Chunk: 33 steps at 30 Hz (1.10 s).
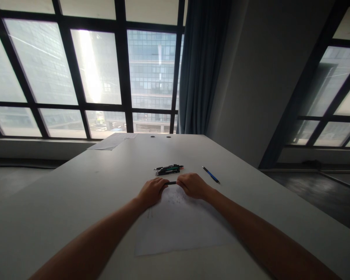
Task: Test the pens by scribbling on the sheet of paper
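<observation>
A slim black pen lies level between my two hands, over the far edge of a white sheet of paper. Its left end is in the closed fingers of my left hand. My right hand grips the other end, so both tips of the pen are hidden. Small dark marks show on the paper below the hands, too fine to read. Just beyond the hands lies a small pile of pens, mostly black. A blue and black pen rests alone to the right of my right hand.
The long white table stretches away toward large windows. More paper lies at its far left edge. Two dark round grommets sit near the far end. A blue curtain hangs behind the table.
</observation>
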{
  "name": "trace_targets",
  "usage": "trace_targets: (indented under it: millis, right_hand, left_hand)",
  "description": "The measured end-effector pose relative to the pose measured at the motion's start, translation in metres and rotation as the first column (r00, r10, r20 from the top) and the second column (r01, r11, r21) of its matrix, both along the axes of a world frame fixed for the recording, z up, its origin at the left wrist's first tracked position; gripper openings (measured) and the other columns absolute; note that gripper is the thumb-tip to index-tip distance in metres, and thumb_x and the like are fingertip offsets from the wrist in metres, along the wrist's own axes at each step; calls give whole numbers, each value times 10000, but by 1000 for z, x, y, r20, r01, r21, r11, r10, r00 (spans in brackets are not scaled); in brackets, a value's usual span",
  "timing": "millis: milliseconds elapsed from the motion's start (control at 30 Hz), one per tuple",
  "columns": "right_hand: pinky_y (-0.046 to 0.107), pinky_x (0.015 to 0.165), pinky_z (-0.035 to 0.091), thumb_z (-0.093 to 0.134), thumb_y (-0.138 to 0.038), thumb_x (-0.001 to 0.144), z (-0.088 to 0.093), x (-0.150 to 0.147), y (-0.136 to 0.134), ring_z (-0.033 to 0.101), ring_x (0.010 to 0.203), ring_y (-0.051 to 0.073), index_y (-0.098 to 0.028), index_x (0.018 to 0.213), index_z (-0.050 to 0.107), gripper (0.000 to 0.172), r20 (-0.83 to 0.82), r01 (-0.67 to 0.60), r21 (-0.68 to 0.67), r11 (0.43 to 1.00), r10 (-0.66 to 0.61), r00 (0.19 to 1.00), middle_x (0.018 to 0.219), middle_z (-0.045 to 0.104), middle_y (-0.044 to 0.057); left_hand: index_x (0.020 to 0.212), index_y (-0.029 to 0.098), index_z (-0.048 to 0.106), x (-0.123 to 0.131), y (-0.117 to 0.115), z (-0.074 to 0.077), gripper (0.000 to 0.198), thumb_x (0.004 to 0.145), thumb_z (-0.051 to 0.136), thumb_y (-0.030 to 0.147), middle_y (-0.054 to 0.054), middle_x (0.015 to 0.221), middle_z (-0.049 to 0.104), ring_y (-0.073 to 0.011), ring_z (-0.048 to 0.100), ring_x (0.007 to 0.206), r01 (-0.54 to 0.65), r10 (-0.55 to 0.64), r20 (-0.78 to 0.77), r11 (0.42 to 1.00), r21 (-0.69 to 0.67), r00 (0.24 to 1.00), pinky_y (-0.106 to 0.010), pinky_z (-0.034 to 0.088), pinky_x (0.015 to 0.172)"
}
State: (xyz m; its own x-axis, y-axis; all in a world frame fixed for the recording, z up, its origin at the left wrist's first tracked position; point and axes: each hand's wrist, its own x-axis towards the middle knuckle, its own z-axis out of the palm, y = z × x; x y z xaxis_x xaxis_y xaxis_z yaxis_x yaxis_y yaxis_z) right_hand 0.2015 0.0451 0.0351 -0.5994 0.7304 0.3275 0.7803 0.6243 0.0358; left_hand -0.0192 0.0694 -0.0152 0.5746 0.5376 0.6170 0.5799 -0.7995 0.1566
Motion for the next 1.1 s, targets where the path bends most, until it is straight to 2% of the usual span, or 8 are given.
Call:
trace_targets:
  millis: [100, 467, 567, 667, 800, 933, 1033, 1100]
  right_hand:
    - [263, 689, 393, 459, -304, 941, -1, -1, 0, 608, 755, 173, -163, 928, 625, 218, -7, 1, 7, 1000, -1, 1000, 870, 676, 77]
    - [254, 617, 340, 427, -275, 949, 2, -5, -1, 605, 683, 163, -191, 786, 633, 275, -23, 114, 5, 993, -114, 993, 771, 680, 39]
    - [288, 716, 386, 420, -231, 948, 9, 5, 3, 614, 768, 187, -174, 818, 648, 270, -58, 160, 53, 986, -157, 986, 839, 689, 70]
    - [393, 917, 361, 478, -200, 917, 14, 10, 6, 592, 951, 241, -153, 937, 661, 189, -67, 170, 170, 971, -160, 985, 980, 681, 118]
    - [457, 1051, 276, 539, -214, 899, 6, -3, 2, 570, 1035, 249, -159, 1105, 624, 230, -15, -12, 209, 978, 15, 1000, 1069, 662, 119]
    - [371, 928, 410, 460, -68, 888, -4, -16, -1, 594, 977, 212, -149, 1186, 587, 334, 43, -118, 143, 983, 113, 993, 1061, 665, 102]
    - [335, 851, 429, 438, 48, 799, -4, -10, 2, 572, 977, 207, -135, 1132, 605, 415, 55, -71, 137, 988, 64, 996, 1063, 646, 102]
    - [340, 835, 416, 478, -5, 817, -1, -2, 4, 556, 957, 215, -127, 1074, 616, 316, 18, -12, 152, 988, 9, 1000, 1044, 635, 109]
  left_hand:
    - [1091, 198, 622, 0, 0, 0, 247, 951, 430, 265, -73, 970, 698, -182, 653, 894, 2, -2, -1, 1000, 4, 1000, -310, 533, 812]
    - [1105, 214, 643, 0, -1, 2, 269, 944, 468, 339, -66, 935, 712, -188, 652, 857, -76, 76, 5, 992, 98, 997, -306, 528, 771]
    - [1098, 206, 632, -1, 0, 2, 263, 939, 472, 341, -75, 972, 706, -189, 650, 872, -176, 174, 24, 978, 112, 984, -300, 525, 768]
    - [985, 201, 654, -2, 1, 2, 235, 940, 459, 324, -61, 895, 717, -178, 660, 794, -215, 217, -11, 973, 80, 976, -285, 522, 723]
    - [969, 196, 665, -3, 1, 0, 290, 946, 445, 383, -59, 834, 725, -180, 670, 741, -161, 166, -50, 983, 89, 985, -282, 513, 694]
    - [994, 200, 677, -4, -2, 1, 327, 930, 466, 442, -58, 817, 723, -177, 668, 735, -124, 127, -37, 988, 94, 991, -277, 500, 697]
    - [951, 206, 693, -3, -3, 2, 323, 894, 519, 473, -39, 752, 712, -172, 655, 694, -156, 156, -22, 988, 19, 987, -271, 481, 670]
    - [855, 205, 699, -3, -4, 3, 301, 901, 512, 437, -27, 718, 701, -159, 636, 653, -179, 178, -32, 983, -45, 984, -259, 460, 635]
